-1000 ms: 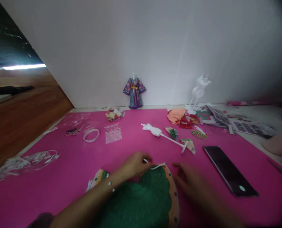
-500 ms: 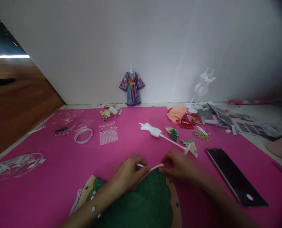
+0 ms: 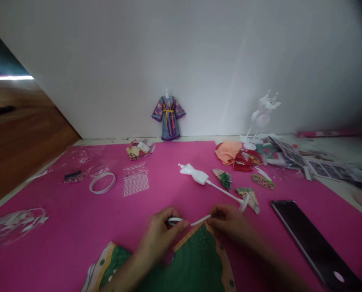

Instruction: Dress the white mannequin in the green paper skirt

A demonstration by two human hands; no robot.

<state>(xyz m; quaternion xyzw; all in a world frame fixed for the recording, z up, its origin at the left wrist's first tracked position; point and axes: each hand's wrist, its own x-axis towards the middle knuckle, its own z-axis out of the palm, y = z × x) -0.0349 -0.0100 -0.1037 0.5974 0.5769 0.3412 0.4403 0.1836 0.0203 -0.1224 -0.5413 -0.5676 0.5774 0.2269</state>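
Note:
A green cloth piece [image 3: 196, 259] with an orange, dotted scalloped border lies at the front, its straight orange edge running up to a corner between my hands. My left hand [image 3: 159, 233] pinches a narrow white strip [image 3: 201, 220], part of which loops out between its thumb and fingers. At the strip's other end, my right hand [image 3: 228, 221] has its fingertips closed, by the cloth's corner. The strip spans the gap just above the orange edge; whether it touches the cloth I cannot tell. My left forearm covers part of the cloth.
Beyond my hands a white doll mannequin [image 3: 196, 175] lies on the pink mat [image 3: 169, 186]. A white ring-shaped roll [image 3: 102, 183] and a sheet of small beads [image 3: 136, 185] are left; a phone [image 3: 311, 239] lies right. A robed doll form [image 3: 169, 117] stands against the wall.
My hands have moved slightly apart, and more of the white strip shows between and beside my fingers. The whole view has shifted a little, so things sit lower.

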